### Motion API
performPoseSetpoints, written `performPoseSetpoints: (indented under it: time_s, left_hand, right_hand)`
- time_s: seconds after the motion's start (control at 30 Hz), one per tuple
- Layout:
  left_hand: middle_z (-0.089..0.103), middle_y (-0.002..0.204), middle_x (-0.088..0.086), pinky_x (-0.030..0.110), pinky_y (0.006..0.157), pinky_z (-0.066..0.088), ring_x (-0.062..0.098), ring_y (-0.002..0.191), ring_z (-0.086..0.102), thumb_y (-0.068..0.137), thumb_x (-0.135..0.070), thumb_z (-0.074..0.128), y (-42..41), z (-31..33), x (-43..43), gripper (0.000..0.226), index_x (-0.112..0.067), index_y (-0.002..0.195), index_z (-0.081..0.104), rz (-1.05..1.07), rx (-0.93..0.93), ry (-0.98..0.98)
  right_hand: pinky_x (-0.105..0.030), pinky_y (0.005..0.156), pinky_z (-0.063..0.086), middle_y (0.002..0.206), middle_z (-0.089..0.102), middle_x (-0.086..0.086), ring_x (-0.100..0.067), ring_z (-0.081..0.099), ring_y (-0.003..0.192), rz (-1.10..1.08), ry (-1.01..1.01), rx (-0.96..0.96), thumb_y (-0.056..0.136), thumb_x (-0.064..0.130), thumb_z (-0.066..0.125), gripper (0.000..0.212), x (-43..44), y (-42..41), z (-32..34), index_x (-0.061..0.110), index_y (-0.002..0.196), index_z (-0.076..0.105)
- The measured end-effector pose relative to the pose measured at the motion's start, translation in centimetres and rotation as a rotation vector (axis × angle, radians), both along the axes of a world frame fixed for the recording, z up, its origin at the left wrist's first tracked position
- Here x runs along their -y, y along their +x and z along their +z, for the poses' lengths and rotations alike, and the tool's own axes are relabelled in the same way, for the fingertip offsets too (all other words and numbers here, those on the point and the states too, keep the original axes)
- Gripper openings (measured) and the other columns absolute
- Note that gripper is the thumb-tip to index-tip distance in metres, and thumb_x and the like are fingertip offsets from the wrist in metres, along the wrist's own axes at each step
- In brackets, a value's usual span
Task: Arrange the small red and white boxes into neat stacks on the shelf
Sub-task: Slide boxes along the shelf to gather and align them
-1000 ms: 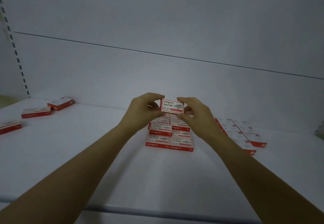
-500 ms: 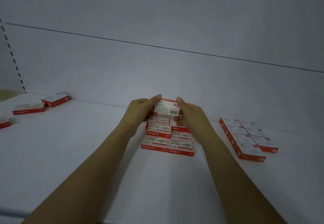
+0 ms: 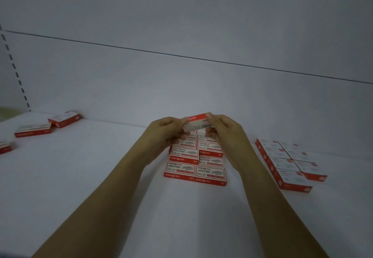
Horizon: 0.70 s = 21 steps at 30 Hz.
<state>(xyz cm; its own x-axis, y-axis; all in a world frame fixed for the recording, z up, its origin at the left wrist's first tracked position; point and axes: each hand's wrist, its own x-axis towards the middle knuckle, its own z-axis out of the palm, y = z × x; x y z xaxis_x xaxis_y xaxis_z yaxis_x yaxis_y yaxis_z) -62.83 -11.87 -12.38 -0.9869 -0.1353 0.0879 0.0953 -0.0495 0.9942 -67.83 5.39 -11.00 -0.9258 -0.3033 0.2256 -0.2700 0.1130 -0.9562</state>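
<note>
The stack (image 3: pixel 194 167) lies on the shelf (image 3: pixel 96 181) just under my left hand (image 3: pixel 166 132) and right hand (image 3: pixel 225 133), which both pinch one small box (image 3: pixel 198 124) by its ends, tilted. I should level it, label up, and match the edges before releasing.

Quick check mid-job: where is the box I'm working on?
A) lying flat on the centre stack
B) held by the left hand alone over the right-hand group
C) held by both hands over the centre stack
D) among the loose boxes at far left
C: the left hand and right hand each pinch an end of the small red and white box, over the centre stack.
</note>
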Motion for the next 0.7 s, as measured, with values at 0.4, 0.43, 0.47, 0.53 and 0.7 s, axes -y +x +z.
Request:
performPoseSetpoints:
  time_s: [0.4,0.43,0.47,0.53,0.7]
  left_hand:
    - [0.073,0.100,0.001,0.029,0.078,0.057,0.017,0.087,0.071,0.081,-0.002,0.065,0.6,-0.2,-1.2,0.035,-0.015,0.113,0.061,-0.015,-0.163,-0.158]
    - [0.073,0.102,-0.001,0.029,0.078,0.057,0.017,0.088,0.071,0.081,-0.002,0.066,0.5,-0.2,-1.2,0.035,-0.016,0.112,0.062,-0.006,-0.167,-0.163]
    - [0.071,0.105,-0.002,0.030,0.077,0.057,0.017,0.089,0.071,0.081,-0.002,0.067,0.5,-0.1,-1.2,0.035,-0.017,0.112,0.062,-0.002,-0.167,-0.163]
    - [0.070,0.109,-0.006,0.028,0.072,0.058,0.017,0.087,0.071,0.078,0.000,0.069,0.5,0.1,-1.0,0.037,-0.018,0.110,0.062,0.001,-0.158,-0.143]
    - [0.073,0.099,-0.002,0.022,0.066,0.056,0.019,0.084,0.071,0.073,0.003,0.073,0.9,0.8,-0.4,0.042,-0.017,0.108,0.061,0.058,-0.206,-0.126]
  right_hand:
    - [-0.025,0.094,0.050,0.117,0.056,0.011,-0.005,0.058,0.102,0.078,0.173,-0.514,0.079,0.015,0.073,0.051,1.8,3.2,0.6,0.025,0.125,0.053]
    - [-0.024,0.094,0.050,0.117,0.056,0.011,-0.005,0.058,0.102,0.068,0.179,-0.530,0.079,0.016,0.073,0.051,1.8,3.2,0.7,0.025,0.125,0.053]
    - [-0.023,0.093,0.050,0.117,0.055,0.011,-0.005,0.059,0.101,0.062,0.185,-0.535,0.079,0.017,0.073,0.051,1.6,3.1,0.9,0.024,0.126,0.053]
    - [-0.019,0.089,0.051,0.118,0.055,0.010,-0.005,0.060,0.101,0.060,0.189,-0.497,0.080,0.017,0.072,0.051,1.0,2.8,1.2,0.025,0.126,0.052]
    - [-0.016,0.080,0.053,0.115,0.061,0.010,-0.004,0.061,0.098,0.024,0.245,-0.290,0.081,0.016,0.070,0.043,-0.9,1.4,1.1,0.029,0.119,0.053]
